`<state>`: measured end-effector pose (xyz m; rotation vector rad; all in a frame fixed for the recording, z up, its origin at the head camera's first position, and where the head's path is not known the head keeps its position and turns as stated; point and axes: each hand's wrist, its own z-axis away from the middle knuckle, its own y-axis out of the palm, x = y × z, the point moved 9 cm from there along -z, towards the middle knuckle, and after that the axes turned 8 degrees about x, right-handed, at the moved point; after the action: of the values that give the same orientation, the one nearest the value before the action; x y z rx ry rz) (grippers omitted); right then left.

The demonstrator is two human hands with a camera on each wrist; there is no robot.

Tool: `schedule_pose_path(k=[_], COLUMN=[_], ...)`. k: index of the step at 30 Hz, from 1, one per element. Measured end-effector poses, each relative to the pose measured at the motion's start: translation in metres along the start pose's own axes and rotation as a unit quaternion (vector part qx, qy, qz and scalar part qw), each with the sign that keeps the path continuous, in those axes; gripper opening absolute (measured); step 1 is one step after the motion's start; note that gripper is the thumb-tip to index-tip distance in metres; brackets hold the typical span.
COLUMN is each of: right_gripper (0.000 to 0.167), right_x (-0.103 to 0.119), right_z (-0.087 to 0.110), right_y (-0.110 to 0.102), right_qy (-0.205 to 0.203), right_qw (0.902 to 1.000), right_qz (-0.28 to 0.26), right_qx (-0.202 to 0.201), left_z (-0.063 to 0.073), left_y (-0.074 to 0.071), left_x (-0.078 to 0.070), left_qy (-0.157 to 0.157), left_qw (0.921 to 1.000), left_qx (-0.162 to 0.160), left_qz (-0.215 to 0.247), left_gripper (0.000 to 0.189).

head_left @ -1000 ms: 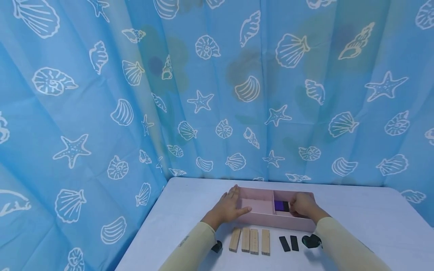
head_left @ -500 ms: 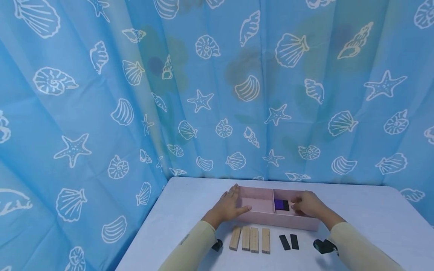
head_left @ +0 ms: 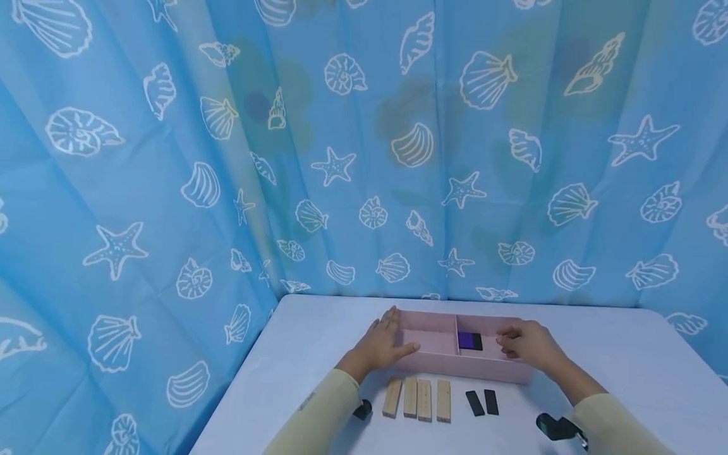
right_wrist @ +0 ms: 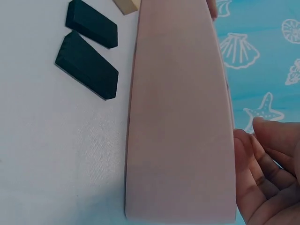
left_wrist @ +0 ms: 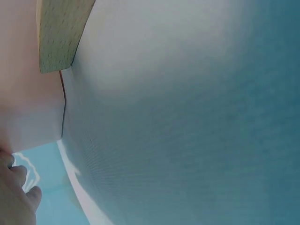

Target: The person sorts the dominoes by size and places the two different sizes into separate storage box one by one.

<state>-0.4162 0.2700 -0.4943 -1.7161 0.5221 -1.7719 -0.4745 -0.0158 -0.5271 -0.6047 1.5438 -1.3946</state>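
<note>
A pink two-compartment box sits on the white table. My left hand rests on its left end, fingers straight along the side and thumb over the front edge. Over the right compartment is my right hand, with loosely bent fingers and nothing visible in them. In the right wrist view, the fingers stay beside the box's rim, thumb near the forefinger. A purple block and a black block lie side by side in that compartment, against the divider.
Several wooden blocks stand in a row before the box. To their right lie two black blocks, also seen in the right wrist view. A blue shell-patterned curtain hangs behind the white table.
My right hand has lifted from inside the right compartment and shifted right, uncovering more of its floor. The left hand stays on the box's left end.
</note>
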Motion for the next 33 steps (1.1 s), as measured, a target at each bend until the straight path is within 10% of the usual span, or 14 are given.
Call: schedule_pose_path(k=[33], right_gripper=[0.027], right_x=[-0.019], right_z=[0.051], right_y=[0.036], right_qy=[0.039], right_qw=[0.9976], right_qz=[-0.049], right_qx=[0.031], left_z=[-0.002], left_y=[-0.001], left_x=[0.001], left_qy=[-0.003], left_qw=[1.0], left_qx=[0.0], left_qz=[0.005], left_gripper=[0.101])
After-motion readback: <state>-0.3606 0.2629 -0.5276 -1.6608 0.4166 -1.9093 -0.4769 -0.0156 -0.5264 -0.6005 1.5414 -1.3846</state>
